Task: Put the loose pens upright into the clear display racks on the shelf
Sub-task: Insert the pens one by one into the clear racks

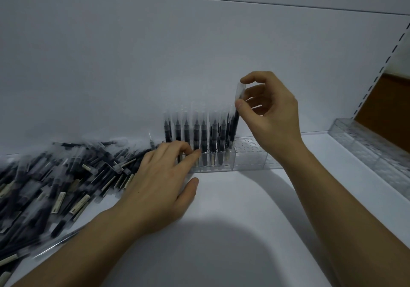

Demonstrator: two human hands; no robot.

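Note:
A clear display rack [248, 160] stands against the white back wall, its left part filled with several upright black pens [196, 131] with clear caps. My right hand [269, 111] pinches the cap end of one black pen [237, 113], which stands nearly upright at the right end of the filled row, its lower end down among the rack's holes. My left hand [159, 184] lies with straight fingers against the rack's left front, fingertips touching its wall. A big heap of loose pens [55, 182] lies on the shelf to the left.
A second clear rack [366, 144], with nothing in it, runs along the right side of the white shelf [221, 231]. A slotted shelf upright [381, 64] and a brown panel stand at far right. A loose pen lies near the front left edge.

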